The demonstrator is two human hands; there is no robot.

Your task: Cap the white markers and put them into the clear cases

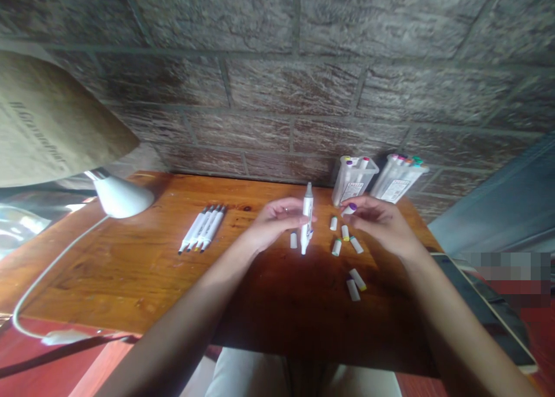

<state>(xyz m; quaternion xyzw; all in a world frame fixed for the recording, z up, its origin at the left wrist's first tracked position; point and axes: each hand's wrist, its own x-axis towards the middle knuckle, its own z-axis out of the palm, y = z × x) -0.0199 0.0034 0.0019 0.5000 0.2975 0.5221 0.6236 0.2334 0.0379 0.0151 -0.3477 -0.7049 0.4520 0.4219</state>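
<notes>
My left hand (281, 219) grips a white marker (307, 218) upright, its grey tip end pointing up and its white end down. Between the fingertips of my right hand (379, 216) is a white marker cap (349, 209) with a purple end, held apart from the marker. Several loose caps lie on the wooden table below my right hand, among them a yellow-ended cap (345, 233) and a green-ended cap (336, 247). Another white cap (293, 240) lies just below my left hand. Several uncapped white markers (203, 229) rest side by side at the left.
Two clear plastic boxes hold markers at the back: one box (355, 183) nearer the middle, the other box (399, 182) to its right. A lamp (124, 196) with a brown paper shade stands left, its cord trailing forward. A tablet-like device (485, 310) lies right. A stone-patterned wall backs the table (143, 270).
</notes>
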